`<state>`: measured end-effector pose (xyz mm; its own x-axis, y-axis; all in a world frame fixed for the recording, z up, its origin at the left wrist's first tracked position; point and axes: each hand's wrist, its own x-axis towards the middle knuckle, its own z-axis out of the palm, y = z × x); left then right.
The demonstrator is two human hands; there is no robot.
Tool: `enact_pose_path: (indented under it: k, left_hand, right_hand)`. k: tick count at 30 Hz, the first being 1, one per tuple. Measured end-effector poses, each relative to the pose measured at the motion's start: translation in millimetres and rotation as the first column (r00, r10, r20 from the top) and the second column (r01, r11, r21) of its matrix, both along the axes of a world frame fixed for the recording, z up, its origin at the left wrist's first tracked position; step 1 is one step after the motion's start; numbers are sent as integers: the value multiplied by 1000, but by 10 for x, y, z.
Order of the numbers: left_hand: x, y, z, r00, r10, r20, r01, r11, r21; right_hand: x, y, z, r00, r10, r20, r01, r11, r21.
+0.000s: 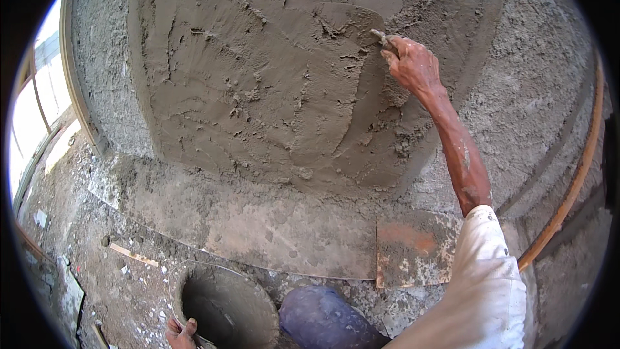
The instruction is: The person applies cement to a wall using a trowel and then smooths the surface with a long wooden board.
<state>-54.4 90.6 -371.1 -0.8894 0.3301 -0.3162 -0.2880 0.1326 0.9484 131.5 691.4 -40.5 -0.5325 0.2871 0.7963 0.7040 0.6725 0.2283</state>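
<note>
My right hand [413, 64] reaches up to the wet grey mortar [258, 90] spread over the wall. Its fingers are closed round a mortar-caked trowel [377, 33], of which just a pale end shows past the knuckles; the blade cannot be made out against the mortar. Low in the view, my left hand [181, 334] grips the rim of a mortar-coated bucket [252, 304], thumb over the edge. The bucket is tilted, its mouth facing up, with grey residue lining the inside. The mortar surface is rough, with ridges, pits and some smoother swept bands.
Flat boards [271, 226] spattered with mortar lie along the wall's foot. My knee [326, 317] is beside the bucket. A wooden strip [134, 254] and rubble lie on the floor at left. A curved orange-brown pole [575, 187] stands at right; a framed opening [45, 84] is far left.
</note>
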Motion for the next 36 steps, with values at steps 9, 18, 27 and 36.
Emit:
enact_pose_path:
  k: [9, 18, 27, 36]
  left_hand:
    - [-107, -150, -179, 999, -41, 33, 45, 993, -109]
    - [-49, -26, 160, 998, -34, 59, 41, 992, -121]
    - [-244, 8, -269, 999, 1, -34, -3, 999, -54]
    - [-104, -159, -233, 1000, 6, -12, -6, 1000, 15]
  right_hand:
    - [145, -40, -621, 902, 402, -156, -412, 910, -39]
    - [442, -139, -401, 954, -85, 287, 38, 985, 168]
    - [126, 216, 182, 871, 103, -481, -217, 958, -187]
    - [-141, -793, -2878, 899, 292, 327, 102, 586, -804]
